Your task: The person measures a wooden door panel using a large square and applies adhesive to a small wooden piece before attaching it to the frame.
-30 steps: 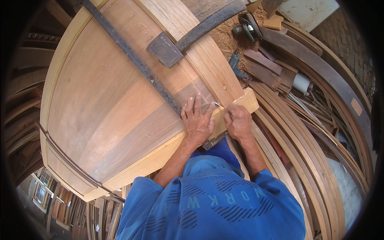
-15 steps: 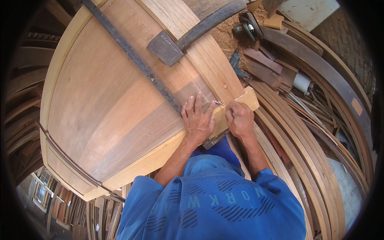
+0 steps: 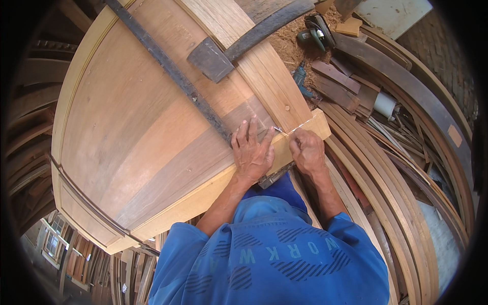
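My left hand (image 3: 253, 154) lies with fingers spread on a wooden door panel (image 3: 168, 127), close to the corner where a pale rail (image 3: 223, 198) meets a thick stile (image 3: 274, 86). A thin white line runs along that joint. My right hand (image 3: 308, 152) is closed at the joint, its fingers bent and pressed together; what they hold, if anything, is hidden. Between the hands a small shiny sliver (image 3: 277, 129) shows beside my left thumb. A dark metal bar (image 3: 173, 76) crosses the panel just beyond my left fingers.
A dark block-headed tool with a long handle (image 3: 211, 60) rests on the panel and stile. To the right lie a green power tool (image 3: 311, 38), a teal drill (image 3: 300, 79), a white cylinder (image 3: 385, 104) and long stacked boards (image 3: 381, 203). Sawdust covers the ground there.
My right hand has shifted slightly right, away from the joint, and more of the white line shows. My left hand stays where it was.
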{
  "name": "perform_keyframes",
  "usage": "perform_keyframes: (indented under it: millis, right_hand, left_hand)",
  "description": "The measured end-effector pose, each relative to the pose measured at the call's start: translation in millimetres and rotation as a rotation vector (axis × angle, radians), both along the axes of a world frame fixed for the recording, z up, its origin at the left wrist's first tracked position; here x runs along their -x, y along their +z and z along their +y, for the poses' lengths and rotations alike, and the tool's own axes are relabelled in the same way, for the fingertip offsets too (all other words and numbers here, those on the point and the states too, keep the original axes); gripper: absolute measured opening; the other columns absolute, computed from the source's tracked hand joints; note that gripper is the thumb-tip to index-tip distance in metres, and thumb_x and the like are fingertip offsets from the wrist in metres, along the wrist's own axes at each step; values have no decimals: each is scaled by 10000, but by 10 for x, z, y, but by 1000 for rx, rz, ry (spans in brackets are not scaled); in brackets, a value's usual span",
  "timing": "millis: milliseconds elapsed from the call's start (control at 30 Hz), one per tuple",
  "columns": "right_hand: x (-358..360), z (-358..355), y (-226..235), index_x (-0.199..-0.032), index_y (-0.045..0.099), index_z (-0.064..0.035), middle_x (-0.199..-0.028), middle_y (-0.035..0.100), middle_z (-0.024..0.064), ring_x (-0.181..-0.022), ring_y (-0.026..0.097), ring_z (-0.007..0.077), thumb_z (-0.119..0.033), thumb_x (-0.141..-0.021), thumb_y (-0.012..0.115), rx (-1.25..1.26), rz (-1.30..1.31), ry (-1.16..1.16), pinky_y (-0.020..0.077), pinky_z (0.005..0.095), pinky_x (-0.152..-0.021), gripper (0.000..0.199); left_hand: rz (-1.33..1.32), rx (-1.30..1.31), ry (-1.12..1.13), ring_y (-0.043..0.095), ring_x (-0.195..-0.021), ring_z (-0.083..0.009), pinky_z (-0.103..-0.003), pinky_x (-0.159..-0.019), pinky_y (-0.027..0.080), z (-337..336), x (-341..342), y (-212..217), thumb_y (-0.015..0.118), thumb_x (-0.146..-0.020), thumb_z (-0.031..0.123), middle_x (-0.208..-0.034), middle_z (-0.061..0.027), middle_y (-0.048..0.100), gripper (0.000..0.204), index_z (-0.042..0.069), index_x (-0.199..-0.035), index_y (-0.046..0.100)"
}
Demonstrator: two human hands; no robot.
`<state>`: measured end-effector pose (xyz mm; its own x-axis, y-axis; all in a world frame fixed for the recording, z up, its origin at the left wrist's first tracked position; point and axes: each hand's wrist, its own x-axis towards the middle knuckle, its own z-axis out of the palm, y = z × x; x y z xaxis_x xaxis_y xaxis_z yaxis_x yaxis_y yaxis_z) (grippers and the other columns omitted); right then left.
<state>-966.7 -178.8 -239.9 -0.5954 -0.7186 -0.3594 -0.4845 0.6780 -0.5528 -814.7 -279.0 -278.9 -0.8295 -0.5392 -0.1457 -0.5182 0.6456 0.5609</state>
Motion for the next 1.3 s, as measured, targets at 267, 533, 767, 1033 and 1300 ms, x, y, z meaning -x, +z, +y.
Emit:
perform_keyframes:
  millis: [267,533,767,1033,1300]
  right_hand:
    - [-43,18,-51,-792,604,-39,-715,591,186,-729,589,383,-78,-766,653,71,42,1,455,496,-642,68]
    - [0,-32,13,-808,610,-47,-717,590,169,-724,585,376,-86,-770,649,11,51,12,448,491,-631,67]
    - [-119,9,-102,-831,621,-41,-722,592,173,-710,582,376,-81,-792,651,188,-12,-32,455,477,-631,64]
    - [-165,-29,-111,-880,647,-15,-750,641,182,-702,633,347,-84,-846,641,84,-24,-86,490,427,-643,78]
    - [-119,2,-132,-893,679,-12,-787,690,168,-690,673,267,-95,-868,638,29,-417,-515,509,348,-656,96]
  left_hand:
    - [1,0,-11,308,-1338,-418,-559,-1042,275,2,0,-6,710,-727,231,-1505,-230,362,569,239,-1291,633]
    - [-9,8,-15,309,-1338,-416,-556,-1039,278,15,7,-20,707,-730,234,-1505,-227,363,569,245,-1293,631]
    - [0,32,-2,326,-1341,-397,-541,-1043,293,5,20,-3,704,-734,249,-1507,-199,376,528,215,-1259,655]
    - [-23,27,-13,319,-1348,-399,-543,-1051,282,8,22,1,701,-738,258,-1516,-201,364,541,221,-1275,644]
    - [-22,22,-40,303,-1346,-412,-554,-1043,273,2,3,-27,701,-734,253,-1517,-216,354,579,255,-1308,616]
